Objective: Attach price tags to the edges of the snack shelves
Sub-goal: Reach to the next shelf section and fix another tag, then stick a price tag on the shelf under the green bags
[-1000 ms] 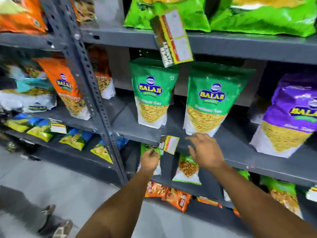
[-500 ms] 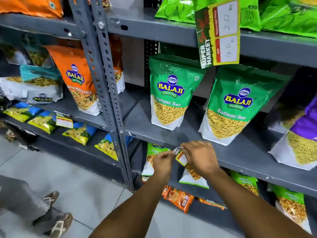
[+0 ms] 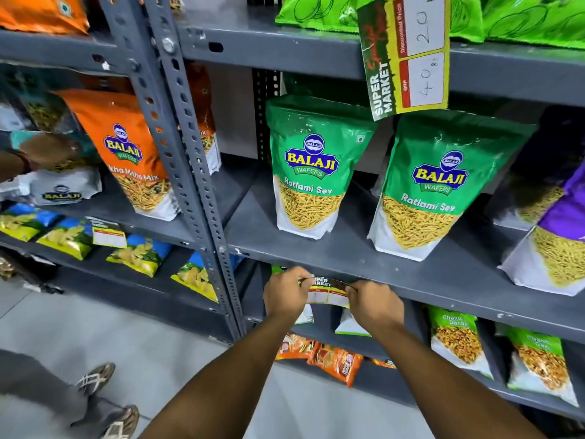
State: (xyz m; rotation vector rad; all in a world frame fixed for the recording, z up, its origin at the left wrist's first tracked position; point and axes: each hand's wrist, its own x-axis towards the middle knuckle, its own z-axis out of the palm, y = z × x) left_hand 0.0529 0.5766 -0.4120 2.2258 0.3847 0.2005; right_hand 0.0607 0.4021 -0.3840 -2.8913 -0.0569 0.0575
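Hands meet at the shelf edge (image 3: 443,288): left hand (image 3: 286,293) pinches one end of the price tag (image 3: 327,291), right hand (image 3: 375,307) pinches the other, tag stretched flat between them against the grey lip. Just above the knuckles stand two green Ratlami Sev bags (image 3: 311,172). Higher up, right of both hands, hangs a filled-in tag (image 3: 408,55).

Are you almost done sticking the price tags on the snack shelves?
Not yet. Done: a filled-in tag hangs from the top shelf edge, and another tag sits on the left rack's shelf edge. In hand: the left hand and right hand hold a small tag against the edge of the shelf under the green Ratlami Sev bags. Left: the lower shelf edge shows no tag.
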